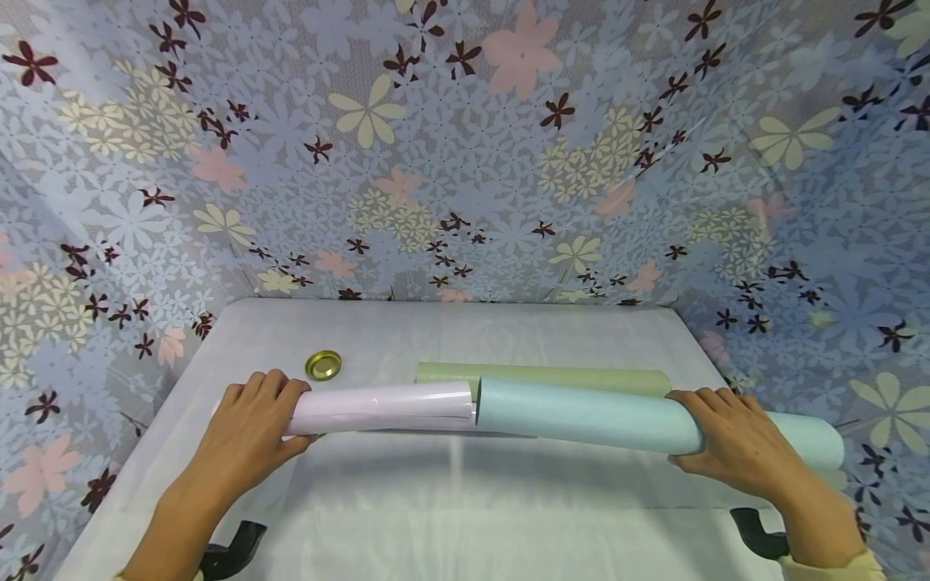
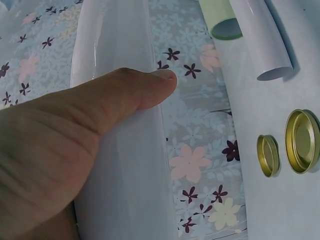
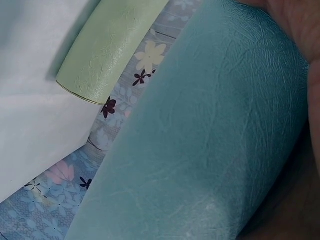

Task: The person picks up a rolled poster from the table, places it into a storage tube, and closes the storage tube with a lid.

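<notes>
My left hand (image 1: 243,428) grips a glossy pale lilac tube (image 1: 392,403), with the thumb lying across it in the left wrist view. A light blue tube (image 1: 581,415) with a leathery surface (image 3: 190,120) is held in my right hand (image 1: 744,440). Both tubes are raised roughly level above the table. Their inner ends face each other closely, with a narrow white strip between them; whether one enters the other I cannot tell. Behind the blue tube lies a green tube (image 1: 545,377).
Two gold round lids, one larger (image 2: 302,141) and one smaller (image 2: 268,156), lie on the white-covered table (image 1: 465,323). Another white tube (image 2: 262,42) rests by the green one. Black curved pieces (image 1: 236,551) show near both wrists. Floral cloth (image 1: 465,161) hangs behind and at the sides.
</notes>
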`<action>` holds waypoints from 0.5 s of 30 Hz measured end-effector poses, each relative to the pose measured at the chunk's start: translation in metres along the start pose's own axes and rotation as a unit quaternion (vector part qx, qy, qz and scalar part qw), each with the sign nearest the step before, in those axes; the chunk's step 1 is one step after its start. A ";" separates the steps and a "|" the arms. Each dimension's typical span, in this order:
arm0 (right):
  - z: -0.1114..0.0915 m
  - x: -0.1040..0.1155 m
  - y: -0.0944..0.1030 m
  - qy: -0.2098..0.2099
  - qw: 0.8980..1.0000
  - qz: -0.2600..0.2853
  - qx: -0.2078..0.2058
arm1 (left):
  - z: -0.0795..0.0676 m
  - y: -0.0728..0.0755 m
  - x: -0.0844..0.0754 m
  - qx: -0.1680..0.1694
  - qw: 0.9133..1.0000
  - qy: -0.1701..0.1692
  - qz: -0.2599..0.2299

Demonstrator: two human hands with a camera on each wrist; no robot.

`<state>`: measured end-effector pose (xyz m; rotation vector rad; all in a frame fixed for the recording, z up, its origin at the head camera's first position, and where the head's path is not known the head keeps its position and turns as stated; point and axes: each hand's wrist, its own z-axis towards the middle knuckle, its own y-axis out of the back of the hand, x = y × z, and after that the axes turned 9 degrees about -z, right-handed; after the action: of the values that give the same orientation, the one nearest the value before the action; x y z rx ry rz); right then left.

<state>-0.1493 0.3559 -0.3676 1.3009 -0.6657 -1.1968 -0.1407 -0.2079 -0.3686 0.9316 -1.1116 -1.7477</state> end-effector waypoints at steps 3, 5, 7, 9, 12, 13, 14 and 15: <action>0.000 0.000 0.000 0.001 1.000 0.000 -0.001 | 0.000 0.000 -0.001 0.002 1.000 0.001 0.001; 0.001 0.001 0.000 0.002 1.000 -0.001 -0.001 | 0.001 0.000 -0.002 0.006 1.000 0.004 0.002; 0.001 0.001 0.000 0.004 1.000 -0.001 -0.001 | 0.001 0.000 -0.002 0.009 1.000 0.006 0.001; 0.002 0.001 0.001 0.006 1.000 0.000 -0.001 | 0.001 0.000 -0.003 0.012 1.000 0.007 0.001; 0.002 0.002 0.002 0.007 1.000 0.003 0.001 | 0.002 0.000 -0.003 0.012 1.000 0.004 0.000; 0.002 0.002 0.002 0.007 1.000 0.004 0.003 | 0.002 0.000 -0.003 0.012 1.000 0.004 0.000; 0.003 0.003 0.002 0.007 1.000 0.004 0.006 | 0.002 -0.001 -0.003 0.012 1.000 0.004 0.000; 0.003 0.003 0.002 0.007 1.000 0.004 0.007 | 0.002 -0.001 -0.003 0.012 1.000 0.003 0.001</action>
<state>-0.1502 0.3521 -0.3654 1.3154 -0.6693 -1.1789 -0.1415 -0.2039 -0.3679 0.9507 -1.1317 -1.7322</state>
